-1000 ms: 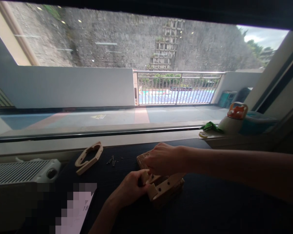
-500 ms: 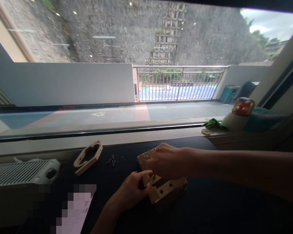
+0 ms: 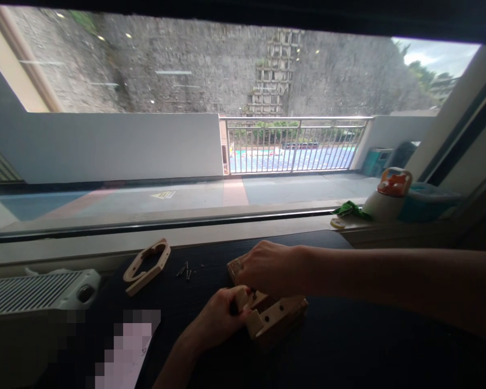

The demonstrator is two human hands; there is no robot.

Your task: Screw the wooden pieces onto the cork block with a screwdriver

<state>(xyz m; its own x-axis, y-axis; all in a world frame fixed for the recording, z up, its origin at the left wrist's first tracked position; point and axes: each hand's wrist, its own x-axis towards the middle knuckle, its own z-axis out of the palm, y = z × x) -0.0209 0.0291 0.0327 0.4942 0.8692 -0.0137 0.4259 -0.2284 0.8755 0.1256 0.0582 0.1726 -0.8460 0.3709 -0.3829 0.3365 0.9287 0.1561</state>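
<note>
My left hand (image 3: 221,316) is closed around the near-left end of a pale wooden piece (image 3: 274,317) with dark round holes along its side. Directly above that piece is my right hand (image 3: 265,270), its fingers curled downward in a grip. Whatever the right fingers hold is hidden beneath the hand. The wooden piece lies on a rough-edged wooden board (image 3: 235,265), whose far-left corner shows past my right hand.
Left of my hands, several screws (image 3: 185,270) lie on the dark table (image 3: 202,248) near an eight-sided wooden frame (image 3: 162,259). A paper (image 3: 125,351) is at front left. On the sill stand a white bottle (image 3: 383,202) and a green cloth (image 3: 350,209).
The camera view has tilted slightly, so the scene sits a little lower. My right hand has shifted slightly over the wooden piece; the left keeps its grip.
</note>
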